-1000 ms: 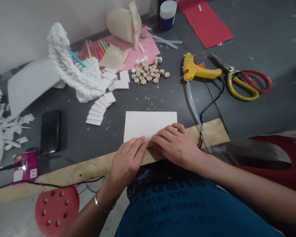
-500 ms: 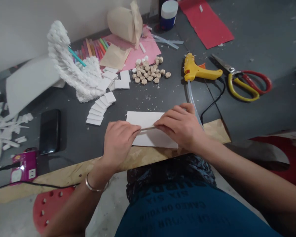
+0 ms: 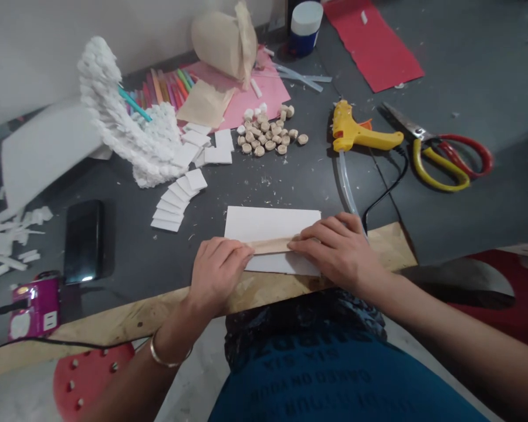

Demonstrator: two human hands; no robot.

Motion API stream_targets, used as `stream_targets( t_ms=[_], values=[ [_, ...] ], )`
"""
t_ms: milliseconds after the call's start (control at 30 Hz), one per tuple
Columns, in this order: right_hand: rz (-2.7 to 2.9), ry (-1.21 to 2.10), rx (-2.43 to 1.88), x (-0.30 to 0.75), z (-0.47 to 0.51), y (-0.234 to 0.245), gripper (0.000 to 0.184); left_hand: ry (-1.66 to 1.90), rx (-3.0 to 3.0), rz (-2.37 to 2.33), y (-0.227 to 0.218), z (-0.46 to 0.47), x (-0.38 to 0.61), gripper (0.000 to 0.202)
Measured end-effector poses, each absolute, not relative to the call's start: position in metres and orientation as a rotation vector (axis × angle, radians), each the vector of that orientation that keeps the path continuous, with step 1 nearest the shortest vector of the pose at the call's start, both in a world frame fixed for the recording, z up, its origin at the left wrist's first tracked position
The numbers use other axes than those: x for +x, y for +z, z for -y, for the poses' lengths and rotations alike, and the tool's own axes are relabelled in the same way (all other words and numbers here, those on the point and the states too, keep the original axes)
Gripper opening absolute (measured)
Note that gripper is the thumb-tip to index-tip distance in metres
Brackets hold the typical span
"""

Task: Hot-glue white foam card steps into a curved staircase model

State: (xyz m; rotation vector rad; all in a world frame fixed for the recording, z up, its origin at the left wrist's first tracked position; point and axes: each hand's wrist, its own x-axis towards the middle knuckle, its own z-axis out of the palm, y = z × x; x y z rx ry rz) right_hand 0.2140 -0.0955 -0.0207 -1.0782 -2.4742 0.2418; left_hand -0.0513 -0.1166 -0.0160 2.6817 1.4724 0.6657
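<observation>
head | worn on wearer's head | facing forward-down | close above worktable (image 3: 475,88)

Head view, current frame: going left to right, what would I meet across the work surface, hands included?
Magenta plastic box, black rectangular phone, fanned row of flat white squares, left hand, long tan strip, right hand, metal scissors with red and yellow handles.

The tan strip (image 3: 270,245) looks matt, the white sheet (image 3: 270,223) smooth.

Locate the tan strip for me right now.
In the head view, the tan strip is just below the middle, crossing over the white sheet, with the left hand at one end and the right hand at the other.
</observation>
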Motion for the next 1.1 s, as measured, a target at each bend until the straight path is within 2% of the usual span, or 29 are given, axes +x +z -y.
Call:
stream_targets(
  t_ms=[167, 433, 767, 1100],
  values=[
    [2.343, 0.297, -1.243, 0.2096, 0.1002, -0.0199, 0.015, 0.676, 2.464, -1.57, -0.0154, 0.1156, -0.0536, 0.013],
    [2.264, 0.342, -1.388, 0.2071, 0.0999, -0.0147, 0.012, 0.717, 2.348, -1.656, -0.0158, 0.1184, -0.0565, 0.012],
    [2.31, 0.333, -1.343, 0.2091, 0.0973, -0.0165, 0.008, 0.698, 2.423, -1.656, -0.015, 0.1191, -0.0543, 0.011],
    [2.283, 0.371, -1.317, 0.2054, 0.0969, -0.0163, 0.013, 0.668, 2.521, -1.59, -0.0145, 0.1181, -0.0528, 0.008]
  ],
)
